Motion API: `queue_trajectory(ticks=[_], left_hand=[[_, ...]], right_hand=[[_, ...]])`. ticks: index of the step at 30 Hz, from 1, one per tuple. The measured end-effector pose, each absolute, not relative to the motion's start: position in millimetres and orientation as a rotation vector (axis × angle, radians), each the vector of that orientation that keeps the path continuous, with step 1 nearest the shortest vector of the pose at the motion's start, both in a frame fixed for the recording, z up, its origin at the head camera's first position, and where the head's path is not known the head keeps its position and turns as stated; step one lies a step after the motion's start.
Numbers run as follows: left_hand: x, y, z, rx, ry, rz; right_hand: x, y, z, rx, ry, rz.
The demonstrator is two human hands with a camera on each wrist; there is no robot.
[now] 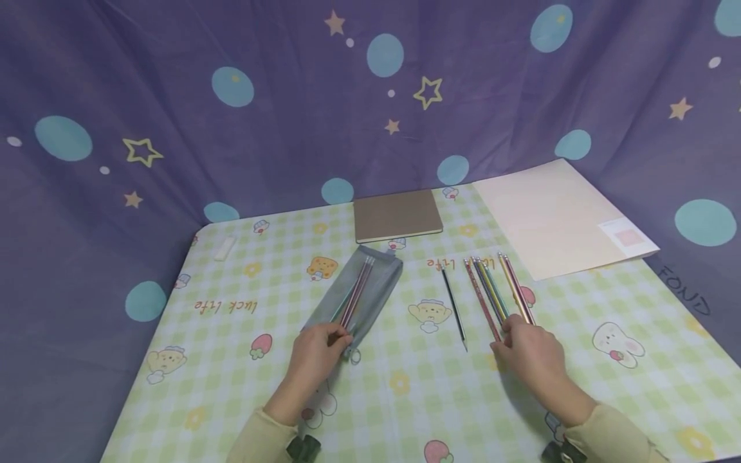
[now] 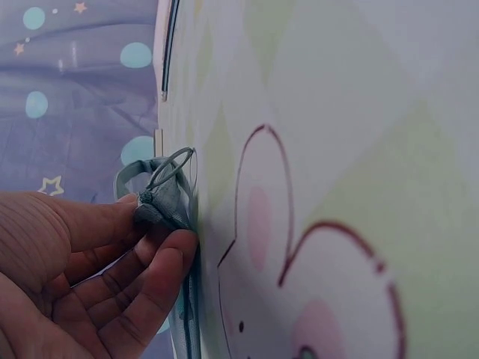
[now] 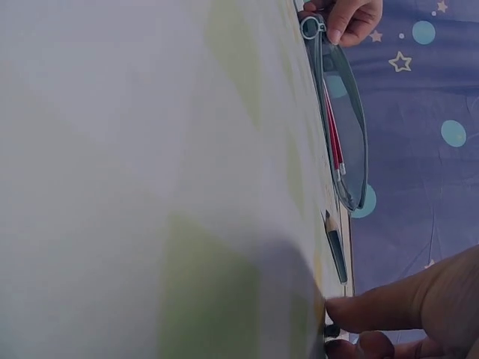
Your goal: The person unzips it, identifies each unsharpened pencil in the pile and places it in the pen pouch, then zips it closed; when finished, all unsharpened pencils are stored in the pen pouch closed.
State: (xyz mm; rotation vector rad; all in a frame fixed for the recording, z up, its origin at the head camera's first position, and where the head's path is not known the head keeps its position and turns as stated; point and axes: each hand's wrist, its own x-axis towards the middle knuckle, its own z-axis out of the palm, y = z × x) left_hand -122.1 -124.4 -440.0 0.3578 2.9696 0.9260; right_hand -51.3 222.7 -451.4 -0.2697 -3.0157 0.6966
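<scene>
A grey-blue see-through pencil pouch (image 1: 379,297) lies slanted on the table, several pencils (image 1: 357,292) visible in it. My left hand (image 1: 317,350) pinches the pouch's near end between thumb and fingers, beside the zipper ring (image 2: 171,170). On the right, my right hand (image 1: 529,354) is at the near ends of a loose row of pencils (image 1: 492,294); thumb and finger close around a dark pencil end (image 3: 333,329), most of it hidden. A red patterned pencil (image 1: 482,298) lies by the thumb. Between the hands a dark green pencil (image 1: 454,308) lies alone, point toward me.
Behind the pouch lies a brown notebook (image 1: 398,215). A large cream folder (image 1: 556,218) covers the back right corner. At the far left sits a white eraser (image 1: 224,248). The checked tablecloth (image 1: 231,341) meets a purple curtain (image 1: 301,128) at the back.
</scene>
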Motion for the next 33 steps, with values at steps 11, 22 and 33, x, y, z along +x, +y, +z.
queue_trajectory(ticks=[11,22,33], left_hand=[[-121.8,-124.8,-442.9,0.362,2.972,0.926],[-121.2,-124.1,-441.9,0.344,2.966,0.920],[-121.5,-124.3,-441.7,0.347,2.971,0.927]], right_hand=[[-52.7,224.4,-453.4,-0.301,-3.038,0.717],[-52.8,237.0,-454.0,-0.303,-2.882,1.457],[-59.9,243.5,-451.3,-0.243,-2.492,2.431]])
